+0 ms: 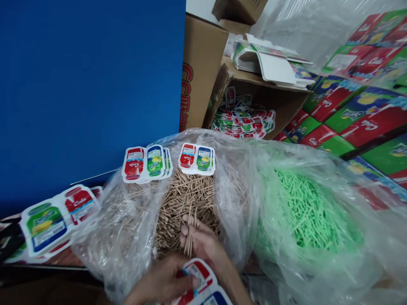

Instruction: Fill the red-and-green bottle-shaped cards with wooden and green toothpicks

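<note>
My left hand [167, 277] is closed on a printed cola and Sprite card [203, 277] at the bottom of the view, thumb on top. Just above it, my right hand [203, 241] pinches a few thin brown sticks [190, 233]. That hand is over a clear plastic bag [235, 186] full of loose brown sticks [187, 192]. On the bag's far edge lie two small stacks of similar cards, a left stack [148, 164] and a right stack [196, 159]. Part of the held card lies below the frame.
Bright green sticks [308, 212] fill another plastic bag on the right. More cards [60, 218] lie at the left, beside a blue panel [92, 84]. Behind, an open carton [286, 103] holds many cards. Stacked cola and Sprite boxes [365, 110] stand at the right.
</note>
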A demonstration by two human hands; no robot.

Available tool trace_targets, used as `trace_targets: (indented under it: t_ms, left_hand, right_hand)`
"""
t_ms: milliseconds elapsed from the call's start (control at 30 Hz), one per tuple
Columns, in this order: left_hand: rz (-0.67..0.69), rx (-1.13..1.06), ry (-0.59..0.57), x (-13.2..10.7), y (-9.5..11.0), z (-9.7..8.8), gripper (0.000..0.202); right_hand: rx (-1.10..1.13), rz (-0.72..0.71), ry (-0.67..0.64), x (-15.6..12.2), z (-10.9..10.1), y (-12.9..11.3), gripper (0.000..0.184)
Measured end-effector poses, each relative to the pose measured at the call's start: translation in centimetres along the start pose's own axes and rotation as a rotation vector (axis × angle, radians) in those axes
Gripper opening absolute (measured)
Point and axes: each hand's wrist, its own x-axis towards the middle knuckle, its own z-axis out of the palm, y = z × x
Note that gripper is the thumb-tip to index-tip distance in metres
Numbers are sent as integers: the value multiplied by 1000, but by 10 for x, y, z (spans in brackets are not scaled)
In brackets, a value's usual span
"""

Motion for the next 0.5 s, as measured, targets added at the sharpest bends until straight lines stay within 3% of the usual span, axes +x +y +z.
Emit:
trace_targets:
  t_ms: [100, 267, 300, 400, 433, 500]
  left_hand:
    - [40, 207, -53, 6, -2, 1, 23]
    - [-26, 240, -26, -6, -2, -10, 31]
    - [47, 283, 30, -11, 1, -14, 31]
    - [444, 603, 255, -22, 17, -23, 22]
    - [554, 732, 274, -24, 23, -25, 19]
    - [674, 958, 197, -22, 34, -23, 17]
  right_hand:
    - [-138, -34, -44, -3, -3, 10, 33]
    - [-594, -219, 26, -12, -13, 7, 28]
    - [-733, -243, 36, -15, -14, 6, 28]
    - [-989, -243, -18, -21, -16, 3, 30]
    - [-1021, -237, -53, -21, -16, 3, 29]
    - [-1056, -257, -119, -20, -16, 5, 27]
